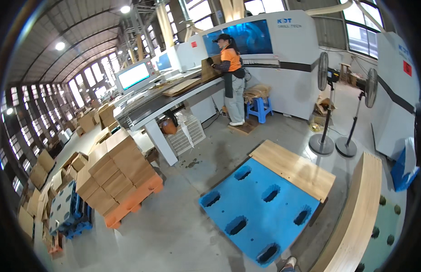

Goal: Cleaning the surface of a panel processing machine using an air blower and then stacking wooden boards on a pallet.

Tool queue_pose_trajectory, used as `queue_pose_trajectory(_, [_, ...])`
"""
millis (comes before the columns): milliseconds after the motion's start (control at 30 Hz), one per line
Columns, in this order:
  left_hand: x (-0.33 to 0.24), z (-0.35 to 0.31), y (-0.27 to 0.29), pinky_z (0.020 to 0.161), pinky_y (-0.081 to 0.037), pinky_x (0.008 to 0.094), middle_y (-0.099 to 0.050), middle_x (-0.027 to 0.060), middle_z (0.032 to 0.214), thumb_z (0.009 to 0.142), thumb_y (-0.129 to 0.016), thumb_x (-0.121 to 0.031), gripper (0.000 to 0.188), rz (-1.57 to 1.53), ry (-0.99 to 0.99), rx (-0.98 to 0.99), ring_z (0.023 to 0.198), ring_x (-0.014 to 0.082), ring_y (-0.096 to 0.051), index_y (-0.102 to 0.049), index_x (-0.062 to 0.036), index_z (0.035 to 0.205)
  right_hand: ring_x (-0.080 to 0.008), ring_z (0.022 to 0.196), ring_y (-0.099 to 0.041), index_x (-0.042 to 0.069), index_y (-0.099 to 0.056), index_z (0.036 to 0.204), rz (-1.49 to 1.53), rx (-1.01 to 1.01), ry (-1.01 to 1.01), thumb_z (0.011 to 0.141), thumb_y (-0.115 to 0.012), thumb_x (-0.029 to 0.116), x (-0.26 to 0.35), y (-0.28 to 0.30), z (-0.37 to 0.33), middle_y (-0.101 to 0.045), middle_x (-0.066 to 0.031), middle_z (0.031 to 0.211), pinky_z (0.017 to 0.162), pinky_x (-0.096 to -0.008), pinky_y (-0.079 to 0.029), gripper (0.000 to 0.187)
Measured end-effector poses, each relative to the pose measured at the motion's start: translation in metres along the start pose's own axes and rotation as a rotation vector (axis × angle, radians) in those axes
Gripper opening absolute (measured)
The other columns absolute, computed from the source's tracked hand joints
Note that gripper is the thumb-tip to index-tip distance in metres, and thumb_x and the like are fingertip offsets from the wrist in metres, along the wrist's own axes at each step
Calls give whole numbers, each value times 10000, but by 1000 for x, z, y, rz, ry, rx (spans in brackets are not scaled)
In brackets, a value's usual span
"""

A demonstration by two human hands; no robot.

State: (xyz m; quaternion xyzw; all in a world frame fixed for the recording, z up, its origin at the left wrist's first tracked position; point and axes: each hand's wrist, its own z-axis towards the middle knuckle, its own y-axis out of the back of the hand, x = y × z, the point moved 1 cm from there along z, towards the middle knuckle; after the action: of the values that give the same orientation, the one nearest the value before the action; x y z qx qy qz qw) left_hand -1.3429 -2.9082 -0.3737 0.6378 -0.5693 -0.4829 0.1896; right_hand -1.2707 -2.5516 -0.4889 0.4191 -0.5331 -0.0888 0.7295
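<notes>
Neither of my hands shows in the head view. My shoe (290, 261) is at the lower edge, beside the near corner of a blue plastic pallet (253, 206) with several oval holes. A light wood-grain board (292, 170) lies along the far right side of this pallet. To the right runs a long stack of wood-grain panels (351, 215), resting at least partly on a pale green pallet (385, 231) with dark holes.
A co-worker (231, 61) in orange handles a brown panel (207, 70) at a long machine table (156, 105). Two black fans (323, 143) stand right of a blue stool (260, 110). At left, brown cartons (115, 170) sit on an orange pallet (140, 196), near stacked blue pallets (67, 211).
</notes>
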Motion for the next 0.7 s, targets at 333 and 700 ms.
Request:
queue_pose_trajectory(333, [38,59,-11,624,-407,386,-536,131,647,668,-448,-176,166,507,-438,465,674,287,-527,-547,-46,692,-195,609,-558,35,-479,966,518,-338,-940,741,-376,192,156,91,-60,-574,-91,708,575,-286,-442,293])
queue_pose_trajectory(700, [-338,-6,-47,626,-391,396,-537,172,756,690,-436,-247,243,-19,-708,290,730,327,-506,-530,-29,745,-176,506,-544,-21,-460,929,1047,-1316,-1270,752,-385,93,359,-92,-310,-551,-145,659,458,-251,-448,223])
